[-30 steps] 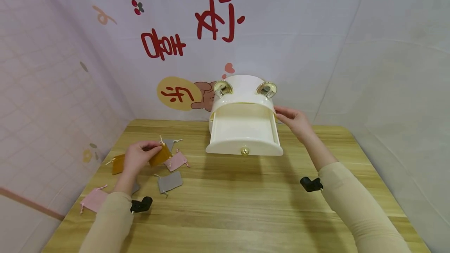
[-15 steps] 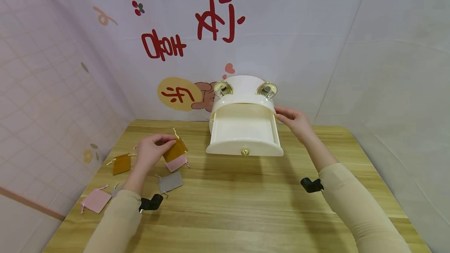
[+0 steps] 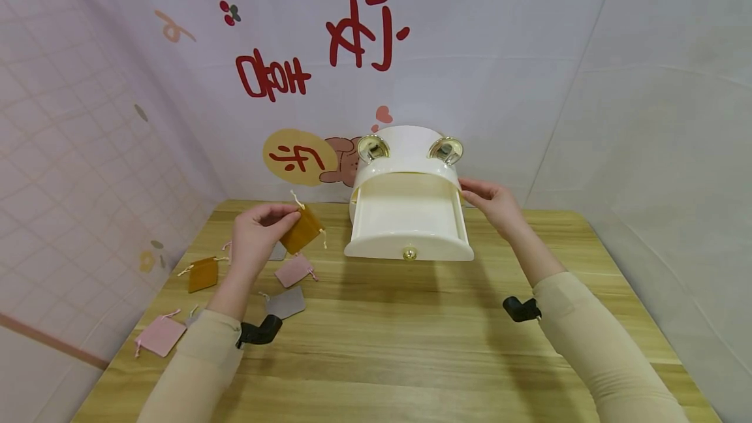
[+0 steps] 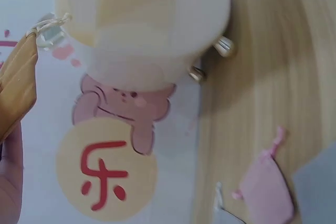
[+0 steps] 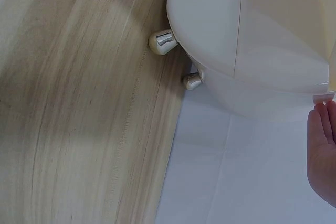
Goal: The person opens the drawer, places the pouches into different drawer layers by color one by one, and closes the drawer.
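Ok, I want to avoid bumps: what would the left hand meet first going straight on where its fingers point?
Probably the white box, on the side nearest the left hand, beside the open drawer. The pinched brown pouch would lead; depth is hard to judge.

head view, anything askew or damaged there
The red printed characters on the white cloth backdrop look turned sideways above the wooden table. Pink fabric pouches and grey ones lie at mixed angles; no damage shows.

Pouches (image 3: 286, 303) on table (image 3: 411, 344), left of drawer box (image 3: 407, 156).
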The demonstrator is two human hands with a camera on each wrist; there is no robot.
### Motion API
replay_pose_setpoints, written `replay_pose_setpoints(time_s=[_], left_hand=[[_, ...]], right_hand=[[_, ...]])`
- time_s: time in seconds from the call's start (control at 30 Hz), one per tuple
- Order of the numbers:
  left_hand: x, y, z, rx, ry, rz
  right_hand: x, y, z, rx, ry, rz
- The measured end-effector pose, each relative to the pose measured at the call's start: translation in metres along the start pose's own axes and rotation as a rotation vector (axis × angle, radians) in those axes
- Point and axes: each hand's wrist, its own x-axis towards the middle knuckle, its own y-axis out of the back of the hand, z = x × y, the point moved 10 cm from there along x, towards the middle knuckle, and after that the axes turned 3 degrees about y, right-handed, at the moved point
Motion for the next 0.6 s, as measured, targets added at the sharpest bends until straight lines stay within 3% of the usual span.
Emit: replay_pose_setpoints(time_s=[0.37, 0.6], left_hand=[[0.005, -0.015, 0.038, -0.124, -0.044, -0.040], [0.013, -0.026, 0.056, -0.125, -0.042, -0.081]], right_hand=[[-0.001, 0.000, 0.000, -0.009, -0.001, -0.002], [-0.002, 0.001, -0.001, -0.011, -0.007, 0.006]])
